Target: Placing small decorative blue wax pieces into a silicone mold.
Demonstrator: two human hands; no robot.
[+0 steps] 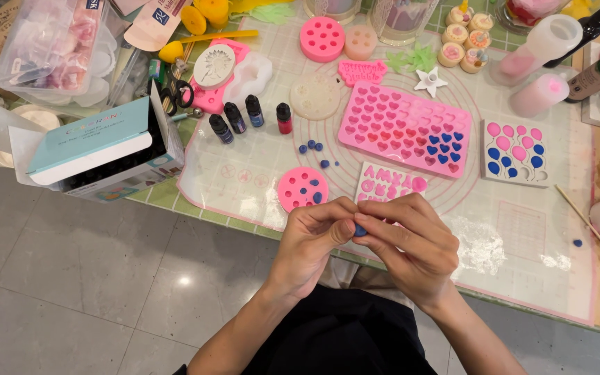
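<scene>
You're working a small blue lump (360, 230), rounded, mostly hidden between your fingertips; only a sliver is showing. It's sitting just off the desk's near edge, above your lap.

Around it on the desk: a round pink mold (302, 188) with blue bits in some cavities is lying right beyond your left hand, and a pink letter mold (388, 183) is lying just beyond your right hand, both near the near edge. Further in, a big pink heart mold (404, 128) is partly filled with red and blue, and a white balloon mold (514, 153) is sitting to its right. Loose blue balls (311, 146) are lying on the clear silicone mat (522, 236), with four small dye bottles (250, 118) standing behind them. An open box (105, 149) is taking up the desk's left side. Nothing is blocking your hands.

Your left hand (312, 243) is curling in, thumb and forefinger pinching the blue lump. Your right hand (410, 243) is pressing it from the other side with its fingertips, the remaining fingers half bent. The two hands are touching at the lump.
</scene>
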